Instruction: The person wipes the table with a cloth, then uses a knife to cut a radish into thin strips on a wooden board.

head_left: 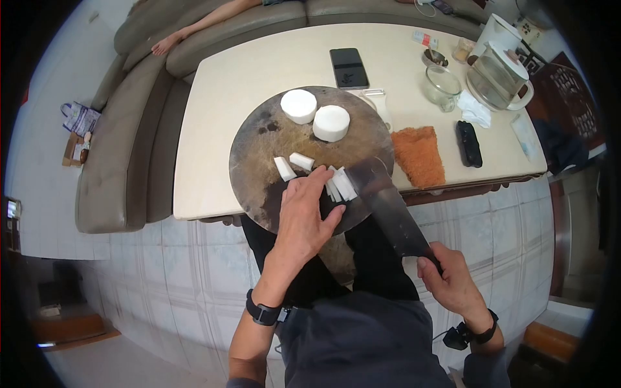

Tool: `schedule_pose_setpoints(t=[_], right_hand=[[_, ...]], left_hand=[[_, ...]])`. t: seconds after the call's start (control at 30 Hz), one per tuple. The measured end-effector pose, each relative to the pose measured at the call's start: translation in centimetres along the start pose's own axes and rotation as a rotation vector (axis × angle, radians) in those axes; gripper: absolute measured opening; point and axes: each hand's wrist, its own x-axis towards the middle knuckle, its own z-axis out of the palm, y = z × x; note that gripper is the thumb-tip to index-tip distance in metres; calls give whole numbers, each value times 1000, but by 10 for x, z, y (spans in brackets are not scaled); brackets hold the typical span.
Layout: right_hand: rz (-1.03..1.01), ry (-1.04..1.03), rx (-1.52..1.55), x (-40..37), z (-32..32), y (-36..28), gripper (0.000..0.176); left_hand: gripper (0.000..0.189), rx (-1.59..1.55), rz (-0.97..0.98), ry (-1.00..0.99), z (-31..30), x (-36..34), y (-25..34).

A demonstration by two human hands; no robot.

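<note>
A large kitchen cleaver [383, 205] is in my right hand [449, 277], which is closed round its handle. The wide dark blade lies over the right side of the round wooden chopping board [255, 149], its far end beside several cut white radish strips [341, 184]. My left hand [303, 213] holds these strips at their left side, fingertips at the far end and thumb at the near end. Two short radish pieces [283, 169] lie beyond its fingers. Two thick radish rounds [331, 123] sit at the board's far side.
On the cream table [213, 129] are a phone [349, 68], a peeler [376, 98], an orange-brown cloth [419, 156], a black case [469, 143], a glass cup [442, 87] and a glass kettle [497, 76]. A person's leg [210, 19] rests on the grey sofa [126, 139] behind.
</note>
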Motion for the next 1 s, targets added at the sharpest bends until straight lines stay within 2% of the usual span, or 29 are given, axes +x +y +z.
schedule_pose_setpoints(t=[0.03,0.1,0.13,0.33,0.4,0.63,0.77,1.0], right_hand=[[0,5,2,0,0,2,13],[-23,10,14,-1,1,6,12],[-24,12,16,0,2,6,12],[-15,4,26,1,5,6,12],[-75,16,-5,1,7,8,11],[-86,-4,11,0,8,2,11],[-89,-54,-21,4,12,-7,12],[-171,-129,-101,8,15,-13,15]], left_hand=[[59,0,5,-2,-3,3,0],[58,-38,-120,-89,-8,8,1],[56,-38,-55,-43,-8,9,-3],[41,-29,-47,-44,-11,8,-7],[37,-1,-39,-28,-13,4,-4],[23,115,-49,64,-18,-36,3],[21,87,-93,166,-14,-50,1],[19,73,-49,175,-15,-57,-7]])
